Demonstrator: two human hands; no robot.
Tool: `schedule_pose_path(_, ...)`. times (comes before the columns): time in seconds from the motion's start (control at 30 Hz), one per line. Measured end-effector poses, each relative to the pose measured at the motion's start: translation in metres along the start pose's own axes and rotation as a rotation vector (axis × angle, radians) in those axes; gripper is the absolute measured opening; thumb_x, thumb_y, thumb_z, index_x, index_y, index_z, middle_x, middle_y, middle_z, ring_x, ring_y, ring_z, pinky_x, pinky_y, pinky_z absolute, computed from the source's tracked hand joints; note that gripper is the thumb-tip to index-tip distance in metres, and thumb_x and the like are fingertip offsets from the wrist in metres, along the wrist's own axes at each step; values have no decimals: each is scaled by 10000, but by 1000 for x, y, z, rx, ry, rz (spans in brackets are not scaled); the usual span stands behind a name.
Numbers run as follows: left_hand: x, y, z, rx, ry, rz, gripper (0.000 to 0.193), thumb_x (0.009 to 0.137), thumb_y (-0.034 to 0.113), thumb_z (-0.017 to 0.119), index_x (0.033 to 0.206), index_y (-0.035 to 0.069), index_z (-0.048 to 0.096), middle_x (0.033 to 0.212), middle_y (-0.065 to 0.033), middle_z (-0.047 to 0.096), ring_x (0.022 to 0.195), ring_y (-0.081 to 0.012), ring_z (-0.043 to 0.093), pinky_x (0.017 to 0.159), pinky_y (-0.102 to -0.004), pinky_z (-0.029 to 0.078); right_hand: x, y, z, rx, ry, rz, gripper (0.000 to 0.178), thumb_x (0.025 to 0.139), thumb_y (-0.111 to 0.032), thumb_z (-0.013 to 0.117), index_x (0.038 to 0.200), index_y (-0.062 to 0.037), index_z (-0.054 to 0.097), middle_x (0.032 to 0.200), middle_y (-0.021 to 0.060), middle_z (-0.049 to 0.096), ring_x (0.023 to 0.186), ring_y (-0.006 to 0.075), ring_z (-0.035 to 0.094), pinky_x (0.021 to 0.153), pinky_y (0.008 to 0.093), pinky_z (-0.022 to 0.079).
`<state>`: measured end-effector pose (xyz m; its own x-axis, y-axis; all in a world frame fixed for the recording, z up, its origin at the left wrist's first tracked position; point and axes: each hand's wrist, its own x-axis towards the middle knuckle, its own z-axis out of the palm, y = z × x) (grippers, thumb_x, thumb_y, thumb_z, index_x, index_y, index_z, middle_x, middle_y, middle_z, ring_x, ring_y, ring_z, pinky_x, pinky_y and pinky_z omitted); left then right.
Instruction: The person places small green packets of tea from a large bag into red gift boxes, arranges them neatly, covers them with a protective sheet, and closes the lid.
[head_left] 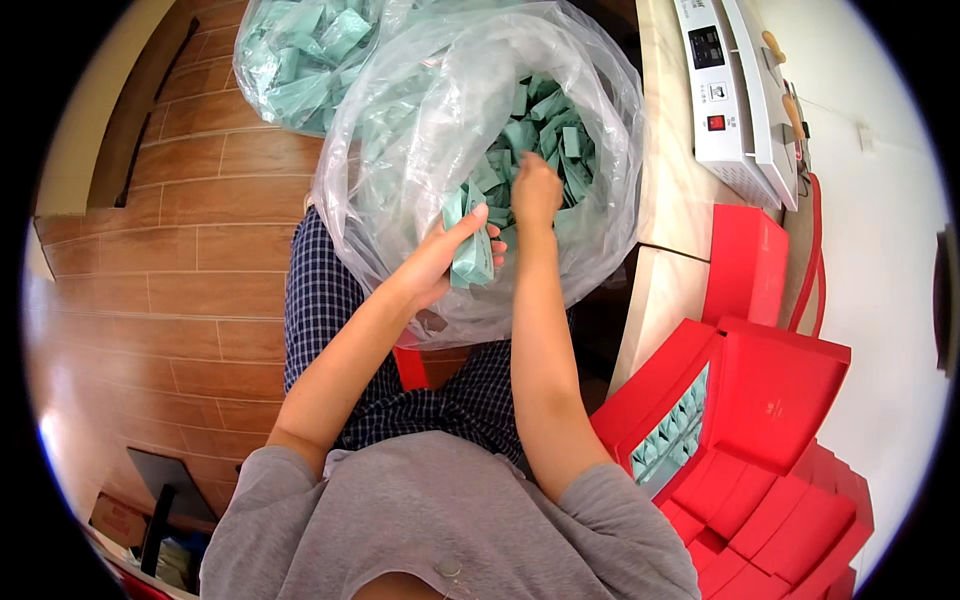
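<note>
A large clear plastic bag (390, 230) stands open between my knees, filled with small pale green packets (552, 118). My left hand (436, 262) is closed around a few green packets (472, 262) over the near part of the bag's mouth, thumb on top. Just to the right, my right hand (538, 192) reaches down into the bag. Its fingers are curled in among the loose packets, and what they hold, if anything, is hidden.
Another clear bag of green packets (310, 60) lies beyond on the left. An open red box (780, 390) at the right holds rows of packets, with several red boxes (770, 520) below it. A white machine (725, 90) stands on the pale worktop (665, 290).
</note>
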<state>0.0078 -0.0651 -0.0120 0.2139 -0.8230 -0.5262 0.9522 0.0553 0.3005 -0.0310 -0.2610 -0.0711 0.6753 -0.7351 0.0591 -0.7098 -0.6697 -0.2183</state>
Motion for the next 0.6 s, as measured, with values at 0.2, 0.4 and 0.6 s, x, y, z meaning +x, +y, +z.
schedule_pose_path(0.2,2,-5,1,24,-29,185,483,880,336,657,1199,28,465,1098,-87,569,960,-178,596,790,-331,524,-59,-27,-69,996,199,294,278,888,-89,579,1157,-24,603,1033,107,649,880,189,617,708,348,484)
schedule_pose_path(0.4,11,-17,-7,76,-44,247,490,873,315,672,1222,36,472,1110,-71,562,986,-151,573,810,-310,499,-111,-37,-84,940,-235,344,302,826,-68,610,1128,-49,612,1007,59,590,840,155,568,682,295,467)
schedule_pose_path(0.6,-15,-20,-3,111,4,260,532,886,291,649,1285,41,401,1136,-74,535,898,-191,627,770,-321,517,-46,-14,-27,601,-125,116,323,734,-145,689,1037,-50,631,953,128,601,910,276,574,778,374,476)
